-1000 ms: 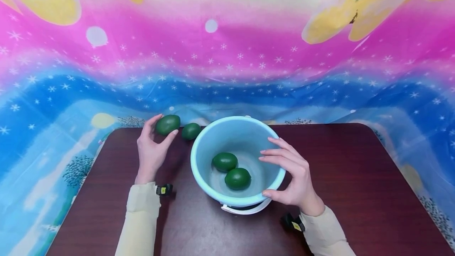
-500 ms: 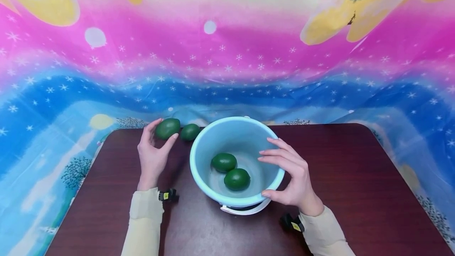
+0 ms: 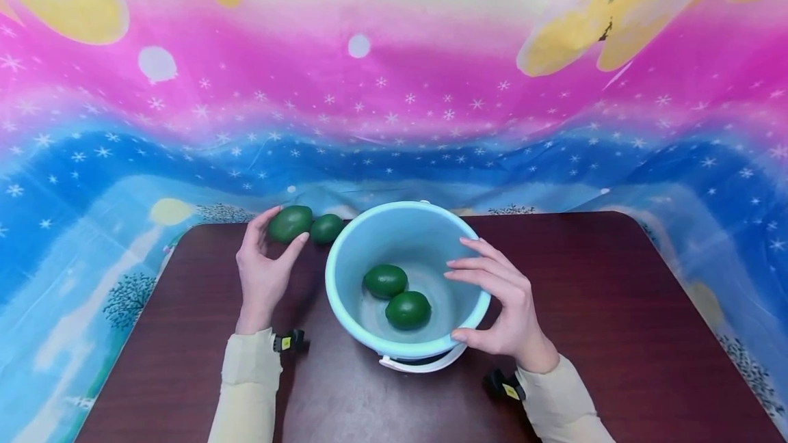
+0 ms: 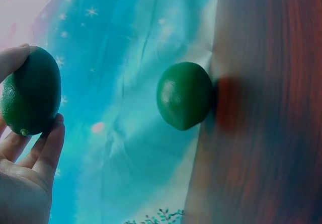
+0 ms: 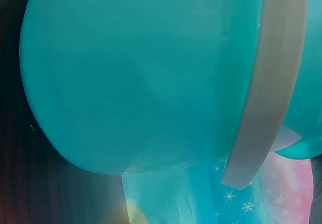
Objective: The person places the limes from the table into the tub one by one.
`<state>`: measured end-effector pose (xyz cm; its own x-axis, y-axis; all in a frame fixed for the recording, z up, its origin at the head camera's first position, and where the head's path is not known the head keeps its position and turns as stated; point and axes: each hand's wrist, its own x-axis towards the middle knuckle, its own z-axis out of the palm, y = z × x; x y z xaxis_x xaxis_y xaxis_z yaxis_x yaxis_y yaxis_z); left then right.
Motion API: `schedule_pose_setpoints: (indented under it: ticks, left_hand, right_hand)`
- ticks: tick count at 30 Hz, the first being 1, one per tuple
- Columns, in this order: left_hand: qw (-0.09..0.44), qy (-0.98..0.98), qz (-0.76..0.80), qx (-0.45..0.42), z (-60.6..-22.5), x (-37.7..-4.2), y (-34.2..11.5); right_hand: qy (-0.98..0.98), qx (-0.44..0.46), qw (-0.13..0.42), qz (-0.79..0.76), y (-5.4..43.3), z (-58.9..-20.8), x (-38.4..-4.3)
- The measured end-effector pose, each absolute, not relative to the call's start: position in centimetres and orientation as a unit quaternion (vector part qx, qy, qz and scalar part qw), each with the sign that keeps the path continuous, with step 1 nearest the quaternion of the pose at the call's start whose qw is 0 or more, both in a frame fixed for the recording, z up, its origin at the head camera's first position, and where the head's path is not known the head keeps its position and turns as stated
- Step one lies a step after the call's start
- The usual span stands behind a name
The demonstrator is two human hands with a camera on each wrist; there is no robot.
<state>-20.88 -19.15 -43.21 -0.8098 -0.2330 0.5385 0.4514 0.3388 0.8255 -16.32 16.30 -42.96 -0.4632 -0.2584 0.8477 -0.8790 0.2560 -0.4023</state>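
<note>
We're seeing the left hand (image 3: 261,275) pinching the held fruit (image 3: 291,223), green and smooth, between thumb and fingers, probably because a rounded shape is needing contact on opposite sides. It's hanging above the far left of the table (image 3: 615,306), outside the bucket (image 3: 394,238); the loose fruit (image 3: 327,229) is resting just beside it near the back edge. Two more, the rear fruit (image 3: 386,281) and the front fruit (image 3: 408,310), are sitting inside the bucket. The right hand (image 3: 507,306) is spreading loose fingers over the bucket's right rim, not curling tight; we're guessing it's steadying. The handle (image 5: 266,93) is hanging on the near side, presumably leaving the mouth free.
</note>
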Motion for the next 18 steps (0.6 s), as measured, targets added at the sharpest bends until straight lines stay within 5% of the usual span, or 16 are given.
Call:
schedule_pose_setpoints:
  ticks: [18]
  left_hand:
    - [0.316,-0.765,-0.554,-0.087,-41.0,-19.0,-18.9]
  right_hand:
    - [-0.716,0.396,0.338,0.465,16.1,-42.7,-16.3]
